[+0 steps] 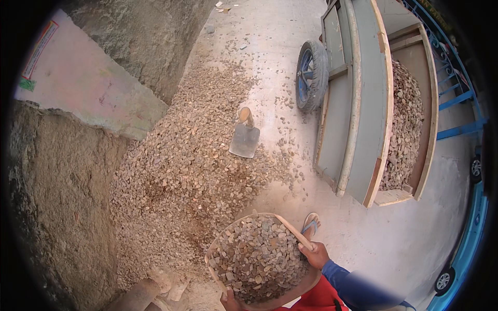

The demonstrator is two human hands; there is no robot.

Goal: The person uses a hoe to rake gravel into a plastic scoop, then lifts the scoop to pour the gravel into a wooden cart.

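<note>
A wide shallow basin [295, 232] heaped with grey-brown gravel [259, 256] is held low in front of my body. My right hand [315, 255] is closed around its right rim. At the lower left rim, my left hand [229, 300] grips the basin too, with part of the hand cut off by the frame's lower edge. Beyond the basin spreads a large gravel pile [192, 150]. On the pile lies a hoe [245, 139] with a flat metal blade and a short visible bit of wooden handle.
To the right stands a wooden cart [371, 103] with a rubber wheel [312, 76] and gravel inside. A rough wall [62, 192] runs along the left, with a pinkish slab [93, 78]. Farther right are a blue metal gate [459, 101] and a blue car [469, 233]. My sandaled foot [310, 224] is beside the basin.
</note>
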